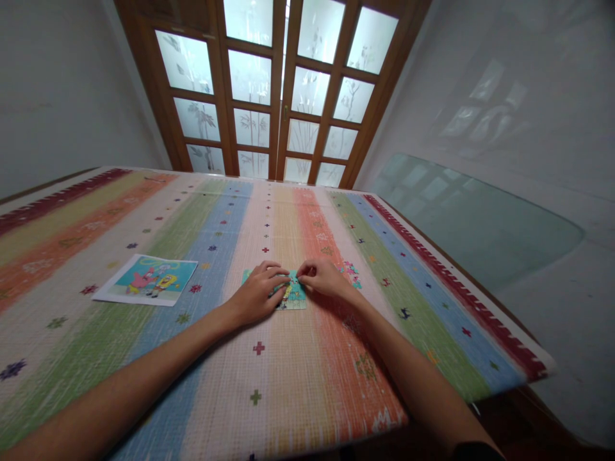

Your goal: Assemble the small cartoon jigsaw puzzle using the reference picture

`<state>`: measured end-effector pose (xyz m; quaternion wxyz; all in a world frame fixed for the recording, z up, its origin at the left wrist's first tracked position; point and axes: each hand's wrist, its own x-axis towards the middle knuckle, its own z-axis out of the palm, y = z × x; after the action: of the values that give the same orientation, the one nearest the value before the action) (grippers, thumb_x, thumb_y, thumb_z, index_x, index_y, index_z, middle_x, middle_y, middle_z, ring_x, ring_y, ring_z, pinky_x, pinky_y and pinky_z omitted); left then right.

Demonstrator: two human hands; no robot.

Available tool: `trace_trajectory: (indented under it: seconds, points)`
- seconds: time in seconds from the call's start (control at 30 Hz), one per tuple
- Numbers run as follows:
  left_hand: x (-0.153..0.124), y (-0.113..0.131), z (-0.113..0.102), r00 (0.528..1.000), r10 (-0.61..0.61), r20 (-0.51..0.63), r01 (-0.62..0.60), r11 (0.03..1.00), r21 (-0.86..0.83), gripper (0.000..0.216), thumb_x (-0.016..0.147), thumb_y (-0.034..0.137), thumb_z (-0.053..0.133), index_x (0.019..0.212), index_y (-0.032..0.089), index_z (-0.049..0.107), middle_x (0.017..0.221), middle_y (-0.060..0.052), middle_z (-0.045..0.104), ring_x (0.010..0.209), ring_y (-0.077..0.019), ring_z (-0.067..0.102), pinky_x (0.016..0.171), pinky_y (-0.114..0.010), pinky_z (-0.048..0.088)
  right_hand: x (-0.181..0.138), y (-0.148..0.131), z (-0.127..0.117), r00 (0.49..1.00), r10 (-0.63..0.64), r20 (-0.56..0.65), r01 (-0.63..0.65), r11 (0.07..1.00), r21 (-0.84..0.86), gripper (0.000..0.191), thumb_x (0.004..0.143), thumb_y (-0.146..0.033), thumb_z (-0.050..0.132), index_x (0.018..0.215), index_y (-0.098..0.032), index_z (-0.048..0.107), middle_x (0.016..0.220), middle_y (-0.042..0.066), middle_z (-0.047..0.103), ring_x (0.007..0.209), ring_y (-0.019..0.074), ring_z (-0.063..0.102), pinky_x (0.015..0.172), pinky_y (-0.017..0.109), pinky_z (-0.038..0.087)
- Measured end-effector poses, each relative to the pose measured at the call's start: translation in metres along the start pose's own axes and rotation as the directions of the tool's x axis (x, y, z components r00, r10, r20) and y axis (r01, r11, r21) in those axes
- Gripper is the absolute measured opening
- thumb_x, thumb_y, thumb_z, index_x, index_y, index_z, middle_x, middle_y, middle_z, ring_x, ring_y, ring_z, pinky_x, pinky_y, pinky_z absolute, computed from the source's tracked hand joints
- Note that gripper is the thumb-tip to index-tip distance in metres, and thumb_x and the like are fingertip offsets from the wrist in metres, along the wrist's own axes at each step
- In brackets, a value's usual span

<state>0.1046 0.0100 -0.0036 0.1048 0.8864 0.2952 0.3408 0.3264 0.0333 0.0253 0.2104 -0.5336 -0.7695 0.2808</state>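
A small teal jigsaw puzzle [294, 296] lies on the striped tablecloth [269, 378] in the middle of the table. My left hand [257, 293] rests flat on the puzzle's left part, fingers stretched over it. My right hand [323, 276] sits at the puzzle's upper right edge with its fingers curled in a pinch; what they hold is too small to make out. Loose puzzle pieces [352, 271] lie just right of my right hand.
A printed cartoon picture sheet [148, 280] lies on the table to the left. The table's right edge [480, 307] runs close to a wall. A glass pane [475, 218] leans at the right. Wooden frosted-glass doors [283, 89] stand behind the table.
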Motion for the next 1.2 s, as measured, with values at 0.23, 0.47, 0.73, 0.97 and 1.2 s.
trace_trajectory:
  seconds: [0.23,0.47,0.73,0.97,1.2]
  points:
    - [0.0,0.002,-0.001,0.997,-0.011,0.082,0.008,0.999,0.036,0.025,0.097,0.021,0.053,0.11,0.02,0.074,0.114,-0.011,0.072,0.111,-0.0277,0.057,0.1,-0.049,0.048,-0.001,0.001,-0.002,0.997,-0.072,0.022,0.073,0.997,-0.04,0.005,0.083,-0.011,0.074,0.086,-0.014,0.077,0.067,0.0,0.061,0.062,0.0115,0.051,0.063,0.022,0.037]
    - [0.0,0.005,-0.001,0.994,-0.019,0.112,0.009,0.996,0.087,0.028,0.099,0.021,0.05,0.116,0.018,0.071,0.111,-0.012,0.071,0.105,-0.0279,0.059,0.097,-0.047,0.047,-0.002,-0.001,-0.001,0.996,-0.084,0.019,0.086,0.993,-0.075,0.004,0.083,-0.01,0.075,0.083,-0.013,0.075,0.068,0.0,0.061,0.061,0.0113,0.05,0.063,0.023,0.036]
    - [0.0,0.004,0.001,0.984,-0.01,0.177,-0.02,0.985,0.17,0.032,0.099,0.021,0.047,0.121,0.019,0.07,0.117,-0.014,0.067,0.107,-0.0297,0.057,0.095,-0.049,0.046,0.001,0.005,0.002,0.997,-0.07,-0.02,0.069,0.996,-0.052,0.004,0.083,-0.01,0.075,0.085,-0.013,0.075,0.068,0.0,0.061,0.062,0.0107,0.052,0.061,0.021,0.036]
    - [0.0,0.006,0.0,0.987,-0.006,0.162,-0.009,0.996,0.09,0.031,0.098,0.019,0.046,0.12,0.017,0.068,0.125,-0.014,0.069,0.113,-0.0302,0.059,0.1,-0.052,0.044,0.001,0.006,-0.003,0.995,-0.095,-0.04,0.094,0.995,-0.033,0.006,0.084,-0.011,0.069,0.086,-0.013,0.074,0.072,0.001,0.063,0.065,0.0117,0.052,0.063,0.022,0.037]
    - [0.011,0.006,-0.024,0.994,-0.106,-0.024,0.104,0.992,-0.068,0.028,0.099,0.021,0.043,0.115,0.019,0.066,0.114,-0.011,0.071,0.11,-0.0253,0.062,0.1,-0.045,0.048,-0.003,0.005,-0.017,0.969,-0.186,-0.164,0.184,0.982,-0.029,0.016,0.087,-0.007,0.061,0.094,-0.015,0.072,0.083,0.003,0.066,0.072,0.0136,0.056,0.071,0.024,0.043]
